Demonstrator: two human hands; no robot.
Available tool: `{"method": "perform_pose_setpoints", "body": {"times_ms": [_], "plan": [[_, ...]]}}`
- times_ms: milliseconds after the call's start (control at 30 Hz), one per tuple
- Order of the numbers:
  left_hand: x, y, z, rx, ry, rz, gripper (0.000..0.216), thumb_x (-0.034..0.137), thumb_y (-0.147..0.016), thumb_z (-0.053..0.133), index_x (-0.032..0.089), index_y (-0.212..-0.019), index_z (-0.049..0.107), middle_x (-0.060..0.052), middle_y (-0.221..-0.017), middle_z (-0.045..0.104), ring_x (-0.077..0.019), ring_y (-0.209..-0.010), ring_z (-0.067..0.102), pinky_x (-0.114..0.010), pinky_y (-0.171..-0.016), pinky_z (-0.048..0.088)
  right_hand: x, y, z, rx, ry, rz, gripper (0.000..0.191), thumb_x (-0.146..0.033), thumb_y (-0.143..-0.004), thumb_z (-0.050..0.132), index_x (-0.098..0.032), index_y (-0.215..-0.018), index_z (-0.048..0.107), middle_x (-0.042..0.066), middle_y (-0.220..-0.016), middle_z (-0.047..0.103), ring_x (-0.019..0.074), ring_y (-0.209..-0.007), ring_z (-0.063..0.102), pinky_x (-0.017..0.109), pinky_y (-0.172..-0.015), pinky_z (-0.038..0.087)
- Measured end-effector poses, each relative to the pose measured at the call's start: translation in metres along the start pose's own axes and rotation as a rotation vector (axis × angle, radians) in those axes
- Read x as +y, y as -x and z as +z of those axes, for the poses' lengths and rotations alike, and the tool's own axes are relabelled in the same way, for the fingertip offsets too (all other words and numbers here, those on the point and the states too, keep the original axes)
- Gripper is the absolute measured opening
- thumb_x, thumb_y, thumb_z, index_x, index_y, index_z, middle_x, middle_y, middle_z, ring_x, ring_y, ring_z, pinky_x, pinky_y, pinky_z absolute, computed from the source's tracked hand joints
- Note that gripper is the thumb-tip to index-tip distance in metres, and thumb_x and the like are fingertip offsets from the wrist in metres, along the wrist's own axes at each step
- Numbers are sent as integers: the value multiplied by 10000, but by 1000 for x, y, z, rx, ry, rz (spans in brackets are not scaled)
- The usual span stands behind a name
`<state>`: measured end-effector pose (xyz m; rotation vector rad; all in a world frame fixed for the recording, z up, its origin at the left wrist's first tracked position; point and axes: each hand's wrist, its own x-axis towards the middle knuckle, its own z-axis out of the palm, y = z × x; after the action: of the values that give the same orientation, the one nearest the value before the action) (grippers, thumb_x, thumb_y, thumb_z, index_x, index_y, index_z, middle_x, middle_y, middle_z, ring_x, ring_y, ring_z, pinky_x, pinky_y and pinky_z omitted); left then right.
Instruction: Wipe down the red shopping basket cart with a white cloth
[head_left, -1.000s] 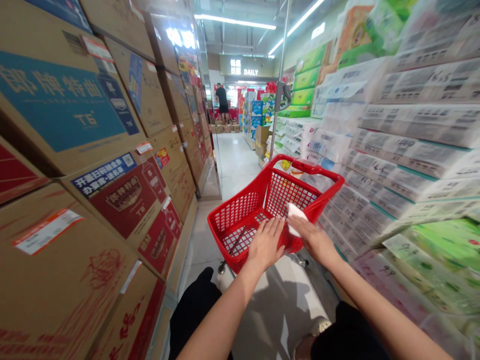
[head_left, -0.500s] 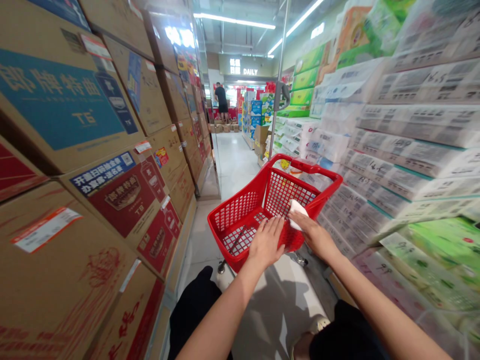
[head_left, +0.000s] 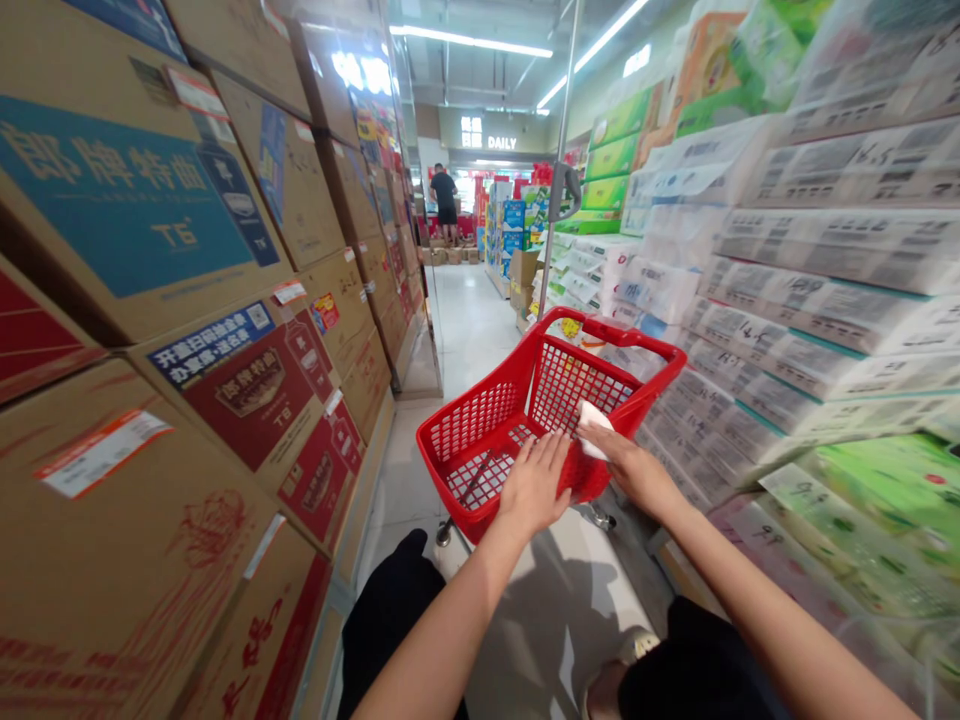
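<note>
In front of my knees stands a red plastic shopping basket cart [head_left: 472,412] with a lattice basket and small wheels. My left hand [head_left: 531,485] lies with its fingers stretched out over the near rim of the basket. At the right end of that side, my right hand [head_left: 626,462] has its fingers on a white cloth [head_left: 594,425], pressed against the rim. It could be a folded tissue; the material is not clear. Part of the near wall is hidden by my hands.
Stacked cardboard cartons [head_left: 247,390] line the left side behind a low ledge. Tall stacks of wrapped paper packs [head_left: 750,340] crowd the right. A metal pole with a handle [head_left: 564,190] rises behind the cart. Down the aisle, a person in dark clothes [head_left: 444,195] stands near shelves.
Almost nothing differs. The view has shifted very slightly, while both hands, the cloth and the cart keep their places.
</note>
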<state>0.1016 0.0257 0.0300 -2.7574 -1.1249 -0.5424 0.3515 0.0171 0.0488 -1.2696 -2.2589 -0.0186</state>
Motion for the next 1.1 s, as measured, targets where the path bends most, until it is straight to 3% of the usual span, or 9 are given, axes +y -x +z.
{"method": "perform_pose_setpoints", "body": {"times_ms": [200,300,433,533,633,733,833,933,1100], "plan": [[1,-2,0,0,19,-16,855,490,-953,493,90,-1644,188,-137,-1712,230,-268,-1582,238,-454,-1301,159,25,-14,-15,168,86,179,642,-50,-914,447,-281,-1506,540,58,-1512,585,246,-1437,504,499,-1224,401],[2,-2,1,1,6,-17,843,486,-950,504,73,-1631,224,-152,-1713,224,-280,-1581,240,-451,-1303,153,3,-10,4,162,97,154,690,-14,-895,435,-273,-1530,508,74,-1523,573,237,-1445,493,491,-1221,407],[1,0,1,-6,-21,-12,827,481,-958,487,32,-1611,250,-181,-1702,241,-284,-1582,236,-438,-1304,152,-27,1,24,7,-14,-21,815,0,-867,444,-318,-1612,351,35,-1612,467,200,-1505,398,459,-1235,388],[1,1,0,7,-6,-16,833,484,-950,494,52,-1617,244,-172,-1695,271,-285,-1574,259,-444,-1303,157,-9,-1,10,12,-10,0,805,-2,-868,444,-338,-1596,380,24,-1596,491,203,-1489,426,471,-1234,387],[2,1,-1,15,7,-21,837,486,-949,495,64,-1623,234,-164,-1696,274,-284,-1569,271,-438,-1301,160,20,-6,-8,139,77,105,719,-23,-898,437,-299,-1561,456,61,-1567,525,241,-1476,447,515,-1234,376],[4,0,-1,8,0,-19,837,483,-956,483,67,-1630,215,-163,-1700,263,-285,-1568,273,-442,-1302,164,24,-6,-8,215,110,145,723,-27,-892,451,-287,-1567,452,72,-1563,529,263,-1478,442,535,-1228,383],[3,1,-2,4,-7,-18,842,481,-957,481,61,-1632,202,-168,-1694,277,-290,-1566,276,-454,-1305,153,7,1,2,115,64,68,804,-15,-863,466,-332,-1597,384,33,-1590,498,233,-1489,426,496,-1225,401],[2,2,-3,3,4,-12,835,479,-960,483,62,-1630,213,-163,-1692,285,-285,-1563,285,-450,-1306,147,5,4,-3,40,89,26,772,-42,-893,451,-349,-1598,375,14,-1599,486,210,-1479,444,463,-1214,421],[3,1,-3,-2,23,-14,832,500,-964,480,72,-1630,224,-149,-1692,291,-264,-1561,292,-437,-1303,166,58,-14,-46,142,349,132,576,-127,-940,468,-272,-1492,548,75,-1484,613,261,-1389,560,511,-1213,406]]}}
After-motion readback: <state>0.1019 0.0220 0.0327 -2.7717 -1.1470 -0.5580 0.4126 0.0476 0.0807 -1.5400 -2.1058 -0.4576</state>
